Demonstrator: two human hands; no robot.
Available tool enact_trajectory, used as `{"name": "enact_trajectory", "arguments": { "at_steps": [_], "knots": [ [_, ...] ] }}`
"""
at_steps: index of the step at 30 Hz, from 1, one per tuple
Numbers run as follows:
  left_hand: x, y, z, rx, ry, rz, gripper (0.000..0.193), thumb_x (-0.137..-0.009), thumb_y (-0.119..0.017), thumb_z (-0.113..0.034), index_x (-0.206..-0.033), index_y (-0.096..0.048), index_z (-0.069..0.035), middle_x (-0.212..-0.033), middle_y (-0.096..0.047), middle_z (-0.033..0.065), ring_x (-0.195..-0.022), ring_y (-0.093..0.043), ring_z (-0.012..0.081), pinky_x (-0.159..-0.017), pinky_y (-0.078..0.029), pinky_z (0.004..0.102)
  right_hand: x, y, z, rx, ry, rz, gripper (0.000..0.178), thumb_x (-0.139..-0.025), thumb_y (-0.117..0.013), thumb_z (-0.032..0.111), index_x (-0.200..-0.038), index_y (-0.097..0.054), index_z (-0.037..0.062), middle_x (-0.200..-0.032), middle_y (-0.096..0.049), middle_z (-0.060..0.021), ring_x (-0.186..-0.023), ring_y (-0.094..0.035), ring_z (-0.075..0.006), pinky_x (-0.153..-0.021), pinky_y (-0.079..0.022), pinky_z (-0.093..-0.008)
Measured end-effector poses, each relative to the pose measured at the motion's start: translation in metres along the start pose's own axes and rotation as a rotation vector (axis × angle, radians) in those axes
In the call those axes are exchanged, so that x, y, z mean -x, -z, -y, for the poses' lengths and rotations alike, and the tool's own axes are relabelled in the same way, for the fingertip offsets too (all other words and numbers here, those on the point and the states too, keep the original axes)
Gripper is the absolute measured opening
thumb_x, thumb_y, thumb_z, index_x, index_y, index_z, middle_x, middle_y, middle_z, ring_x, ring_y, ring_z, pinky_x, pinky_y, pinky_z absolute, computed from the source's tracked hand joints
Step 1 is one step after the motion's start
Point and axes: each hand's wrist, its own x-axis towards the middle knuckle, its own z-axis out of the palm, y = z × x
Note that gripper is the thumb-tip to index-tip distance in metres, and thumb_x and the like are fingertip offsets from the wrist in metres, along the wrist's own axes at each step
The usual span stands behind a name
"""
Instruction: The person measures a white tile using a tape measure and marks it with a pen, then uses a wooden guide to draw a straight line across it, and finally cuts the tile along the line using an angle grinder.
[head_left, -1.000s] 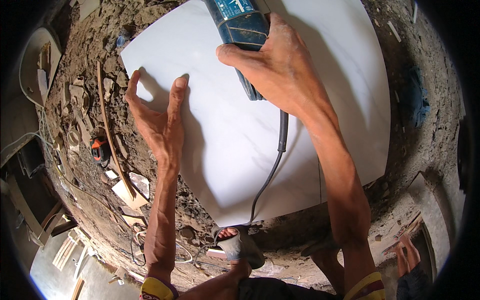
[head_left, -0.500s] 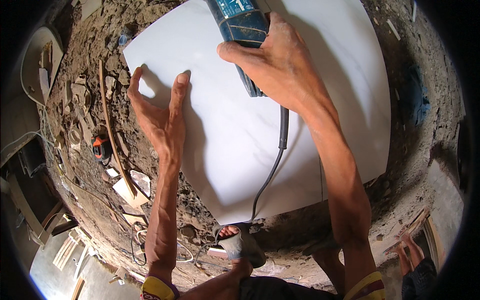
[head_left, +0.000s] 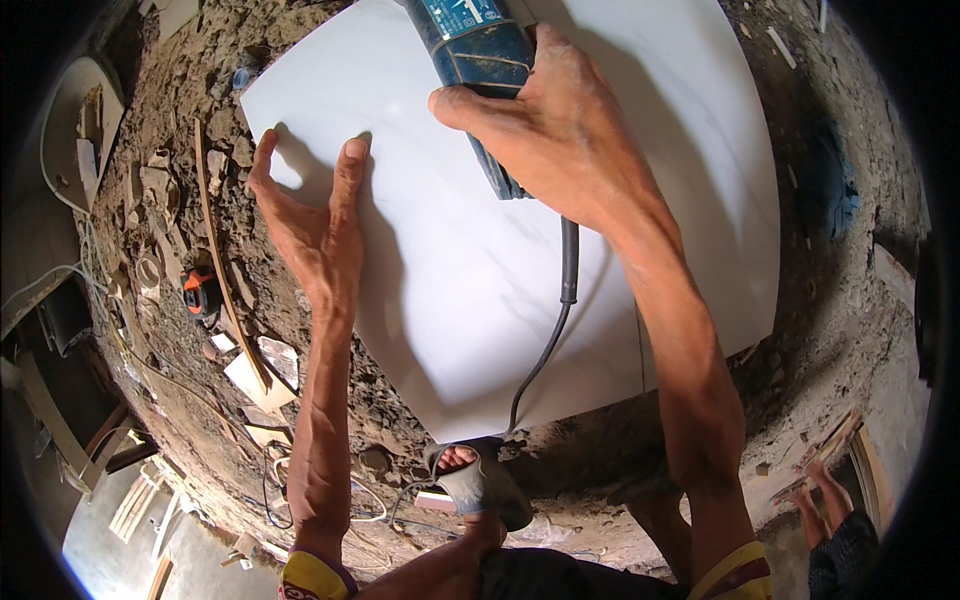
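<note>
1. While the right hand (head_left: 570, 130) grips a power tool (head_left: 485, 58), the left hand (head_left: 312, 235), fingers spread, hangs over a white tile (head_left: 460, 300).
2. Dusty and dark blue, the tool is over the tile, its black cord (head_left: 569, 270) trailing.

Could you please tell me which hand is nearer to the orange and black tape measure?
Left. The left hand is right of the tape measure; the right hand is much farther right, gripping the blue power tool.
</note>
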Motion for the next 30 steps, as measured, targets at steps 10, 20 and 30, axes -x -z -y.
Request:
{"name": "enact_trajectory", "arguments": {
  "at_steps": [10, 20, 30],
  "knots": [
    [0.001, 0.001, -0.004, 0.027, 0.023, 0.009, 0.108, -0.082, -0.088, -0.064, -0.157, -0.043, -0.001, -0.147, -0.051, 0.0299, -0.135, -0.056, 0.042, -0.11, -0.05, 0.0575, 0.013, 0.0, -0.006, -0.005, 0.018, -0.023, 0.055, -0.082, -0.085, 0.047, -0.1, -0.064, -0.0011, -0.079, -0.066, -0.0094, -0.07, -0.065, -0.0186, -0.064, -0.055, -0.0365],
    [0.001, -0.001, -0.005, 0.045, -0.006, 0.011, 0.114, -0.078, -0.088, -0.066, -0.154, -0.042, 0.006, -0.14, -0.054, 0.0323, -0.13, -0.059, 0.0438, -0.103, -0.056, 0.0596, 0.022, -0.001, -0.01, -0.029, 0.03, -0.021, 0.051, -0.085, -0.086, 0.042, -0.103, -0.064, -0.0003, -0.077, -0.066, -0.0065, -0.069, -0.063, -0.0153, -0.065, -0.055, -0.0355],
    [-0.001, -0.001, 0.001, -0.003, -0.034, -0.016, 0.114, -0.078, -0.089, -0.066, -0.154, -0.042, 0.004, -0.135, -0.057, 0.0315, -0.124, -0.063, 0.0426, -0.1, -0.058, 0.0572, 0.029, 0.003, -0.009, 0.007, 0.01, 0.005, 0.051, -0.086, -0.086, 0.04, -0.106, -0.064, -0.0012, -0.078, -0.068, -0.0085, -0.07, -0.067, -0.0161, -0.066, -0.056, -0.0342]
  ]
}}
